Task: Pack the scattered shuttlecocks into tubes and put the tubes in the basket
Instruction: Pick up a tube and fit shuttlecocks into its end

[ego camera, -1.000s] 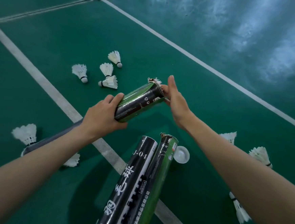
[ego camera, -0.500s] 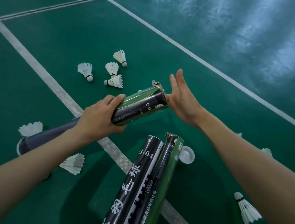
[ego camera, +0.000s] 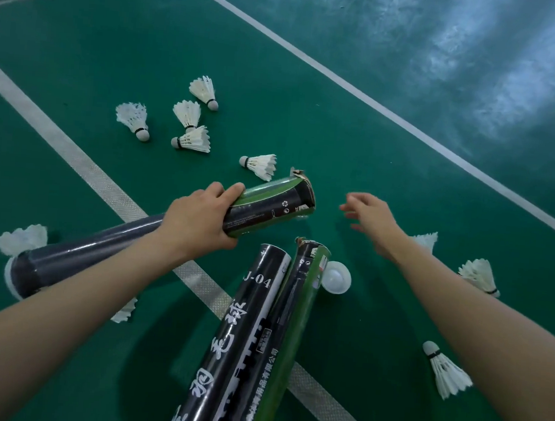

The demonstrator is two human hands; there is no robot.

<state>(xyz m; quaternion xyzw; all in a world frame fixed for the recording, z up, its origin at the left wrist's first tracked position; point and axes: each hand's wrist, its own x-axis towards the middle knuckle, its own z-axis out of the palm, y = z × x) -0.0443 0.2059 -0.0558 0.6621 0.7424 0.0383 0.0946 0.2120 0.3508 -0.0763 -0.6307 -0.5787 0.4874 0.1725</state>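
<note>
My left hand (ego camera: 195, 219) grips a green-and-black tube (ego camera: 270, 206), held tilted above the floor with its torn open mouth pointing right. My right hand (ego camera: 373, 221) hovers just right of that mouth, fingers spread, holding nothing. Several white shuttlecocks lie on the green court: a cluster (ego camera: 190, 117) at the upper left, one (ego camera: 261, 166) just beyond the tube mouth, and more at the right (ego camera: 478, 276) (ego camera: 446, 371). A dark grey tube (ego camera: 76, 256) lies on the floor under my left forearm with a shuttlecock (ego camera: 21, 238) by its end.
Two more tubes, one black (ego camera: 236, 333) and one green (ego camera: 293, 328), lie side by side in front of me, pointing away. A white round cap (ego camera: 336, 277) rests beside the green one. White court lines (ego camera: 74, 157) cross the floor. No basket is in view.
My right hand has drawn away from the tube mouth to the right and its fingers have spread. The feathers that stuck out of the mouth are gone from sight. The view has tilted down slightly.
</note>
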